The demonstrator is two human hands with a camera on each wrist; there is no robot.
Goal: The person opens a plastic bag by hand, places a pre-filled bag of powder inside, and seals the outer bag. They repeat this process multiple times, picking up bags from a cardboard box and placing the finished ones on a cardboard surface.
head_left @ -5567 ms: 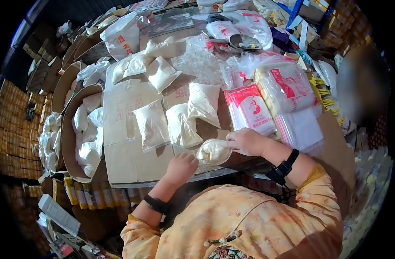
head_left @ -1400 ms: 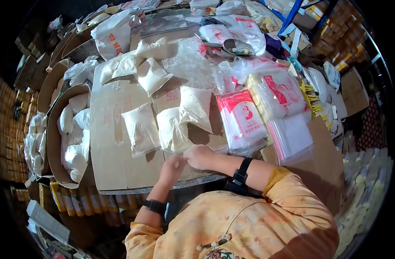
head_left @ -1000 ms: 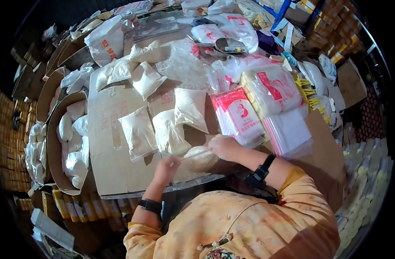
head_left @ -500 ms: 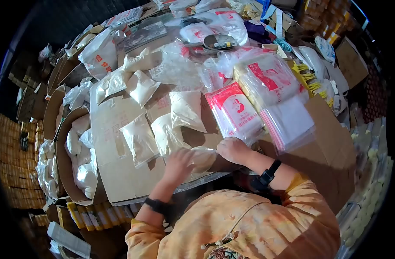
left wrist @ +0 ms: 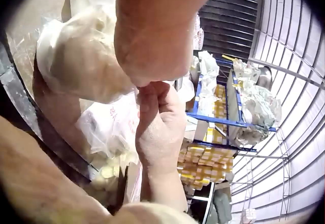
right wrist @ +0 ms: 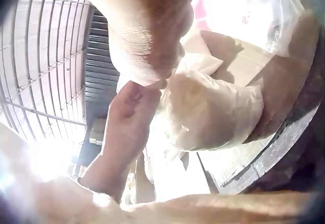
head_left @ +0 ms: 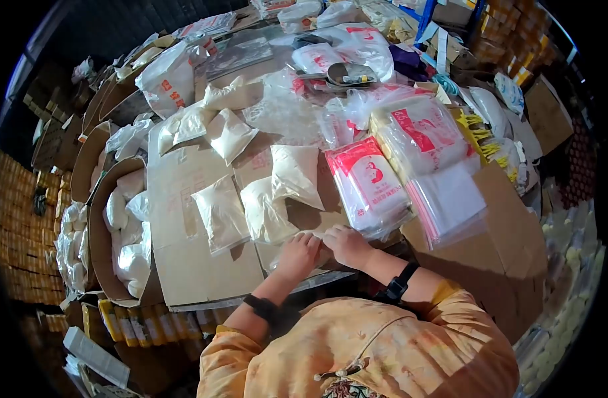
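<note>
At the near table edge in the head view, the left hand and right hand are close together, fingertips bent, the bag between them mostly hidden. A filled clear bag hangs beside the left hand in the left wrist view; the right hand meets it, thumb against fingers. From the right wrist, the same bag bulges below the right hand, with the left hand alongside. Both hands pinch its upper edge. Filled bags lie just beyond.
Red-and-white packs and stacked clear bags lie to the right. A metal scoop rests farther back. Left of the cardboard stands a box of filled bags. More filled bags lie beyond the nearer ones.
The hands, apart half a second ago, have come together over the bag; the left moved right and the right slightly left. The head view has shifted a little.
</note>
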